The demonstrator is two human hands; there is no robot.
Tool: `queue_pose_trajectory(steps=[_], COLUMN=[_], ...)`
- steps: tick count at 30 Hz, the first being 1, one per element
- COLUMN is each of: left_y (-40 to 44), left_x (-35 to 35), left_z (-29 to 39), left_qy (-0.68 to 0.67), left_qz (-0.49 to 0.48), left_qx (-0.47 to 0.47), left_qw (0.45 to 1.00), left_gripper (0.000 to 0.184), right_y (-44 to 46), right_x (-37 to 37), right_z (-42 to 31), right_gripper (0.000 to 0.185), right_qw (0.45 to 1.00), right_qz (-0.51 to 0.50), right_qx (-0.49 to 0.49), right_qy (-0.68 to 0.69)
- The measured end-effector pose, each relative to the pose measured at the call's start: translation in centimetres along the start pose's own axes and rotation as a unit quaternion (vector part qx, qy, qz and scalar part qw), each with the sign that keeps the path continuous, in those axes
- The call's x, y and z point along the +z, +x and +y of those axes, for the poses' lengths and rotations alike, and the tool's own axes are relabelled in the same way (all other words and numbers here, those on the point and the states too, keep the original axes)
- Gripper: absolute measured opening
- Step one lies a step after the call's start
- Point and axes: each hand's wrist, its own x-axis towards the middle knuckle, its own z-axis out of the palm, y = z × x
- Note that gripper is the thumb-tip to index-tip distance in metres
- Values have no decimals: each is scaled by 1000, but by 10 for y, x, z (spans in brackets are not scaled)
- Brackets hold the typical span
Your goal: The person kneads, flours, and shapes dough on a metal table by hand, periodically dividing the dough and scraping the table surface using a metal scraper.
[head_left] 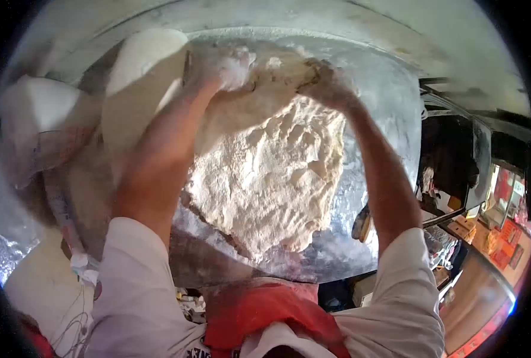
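Note:
A wide, dimpled slab of dough [271, 173], dusted with flour, lies on a metal work table [387, 77]. At its far edge, my left hand [232, 70] is coated in flour and looks curled onto the dough, slightly blurred. Opposite it, on the far right corner, my right hand [325, 86] is closed around the dough's edge, its fingers bent and in shadow. Between both hands the far part of the dough is shaded, so its outline is hard to make out. Both arms reach straight forward over the slab.
Left of the dough stand a large pale rounded form [143, 65] and a white sack [50, 113]. A wooden-edged tool [364, 224] lies by the table's right side. Further right are a dark open cabinet [450, 155] and shelves with orange packets [507, 241].

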Motion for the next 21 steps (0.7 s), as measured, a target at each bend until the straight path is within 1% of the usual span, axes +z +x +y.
queue_pose_trajectory(steps=[1,2,3,4,5,6,7,8,9,10,11,12,13,15,16,18,19,21], left_y=[-40,-86,-127,-148,-162,-189,-219,-247,-276,-297,-312,-320,-331,-342,-349,-365,-363,-341], left_x=[-12,-17,-16,8,41,64,88,113,138,160,180,201,199,199,191,162,149,125], left_z=[14,28,39,33,20,16,16,19,23,25,25,19,34,36,36,37,36,42], left_qy=[7,95,183,171,149,168,185,189,218,245,268,250,207,181,182,152,111,61], left_qz=[14,87,155,369,559,565,570,573,485,391,292,337,432,435,438,409,456,449], left_qx=[3,58,111,211,301,319,336,338,288,231,168,198,201,205,205,245,270,246], left_qw=[1000,990,965,889,758,742,727,722,796,857,903,886,855,858,856,866,841,857], left_gripper=[71,67,63,58,52,49,46,46,44,43,44,43,41,42,42,46,43,34], right_y=[-29,-47,-66,-103,-133,-173,-197,-228,-249,-266,-281,-293,-297,-314,-320,-328,-331,-336], right_x=[-3,4,15,19,29,40,61,79,103,125,146,167,192,208,203,184,174,152], right_z=[-36,-41,-45,-70,-76,-81,-76,-85,-77,-76,-69,-59,-42,-35,-39,-49,-49,-46], right_gripper=[72,68,65,58,52,58,58,54,47,37,22,26,33,40,40,43,43,45], right_qw=[975,960,941,934,934,900,901,898,875,879,920,902,899,897,895,915,913,946], right_qz=[72,129,183,246,268,325,333,342,365,363,285,308,305,334,336,281,285,237], right_qx=[-34,-32,-28,-35,-61,-134,-119,-108,-123,-124,-100,-142,-170,-194,-195,-173,-172,-204], right_qy=[-209,-248,-283,-255,-227,-257,-252,-255,-293,-283,-249,-267,-264,-217,-219,-234,-234,-82])
